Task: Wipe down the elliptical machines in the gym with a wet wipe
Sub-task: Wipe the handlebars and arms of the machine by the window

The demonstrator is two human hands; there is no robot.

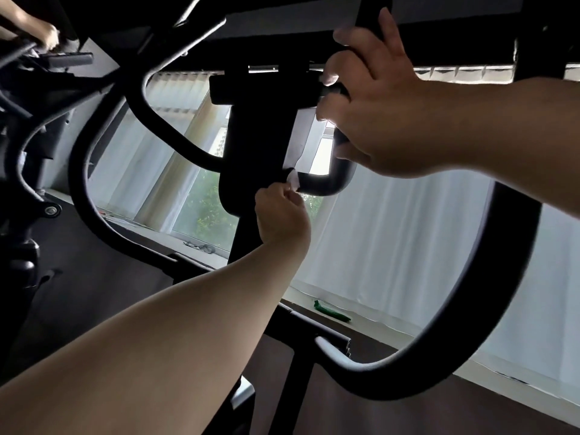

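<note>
1. Closest in, the left forearm reaches up from the bottom edge, past the big outer loop [489,324] of the elliptical [257,136].
2. The left hand [279,215] has its grip pinched tight on the wipe [293,181], a small white scrap pushed against the lower bend of the inner handle [326,185], right where that bar meets the post.
3. Above it, the right hand [376,127] has its grip wrapped round the upper stretch of the same handle, fingers curled over the bar. It looks to be steadying things.
4. Step in hand, I'd say: wiping the inner handle, working at its bottom corner.
5. Next move, by my reading: run the wipe along the curve and up the bar. The right hand sits on that stretch, so it would have to shift off or the patch under it gets missed.
6. The wipe looks bunched and shows very little area. Spreading it would cover more of the bar per pass.
7. The machine reads matt black against the light. I cannot tell wet from dry on it.
8. Beyond: pale curtain [392,240] and window, with something green [331,313] on the sill.
</note>
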